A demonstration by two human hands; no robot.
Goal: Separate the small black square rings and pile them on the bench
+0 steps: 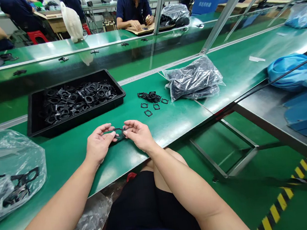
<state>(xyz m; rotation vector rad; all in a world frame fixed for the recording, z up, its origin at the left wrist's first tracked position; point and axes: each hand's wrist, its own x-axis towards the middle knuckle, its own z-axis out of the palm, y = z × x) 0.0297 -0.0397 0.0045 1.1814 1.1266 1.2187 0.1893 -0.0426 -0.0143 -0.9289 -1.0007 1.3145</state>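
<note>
Between both hands, over the green worktop, is a small black ring-shaped part. My left hand pinches its left end, and my right hand pinches the right end. Behind the left hand, a black tray holds a heap of black plastic parts. To the right of the tray lies a small pile of thin black rings, with several single rings spread in front of it.
Clear plastic bags of black parts lie right of the rings and at the left edge. A metal post rises behind. Blue bundles sit at right. A person works across the conveyor.
</note>
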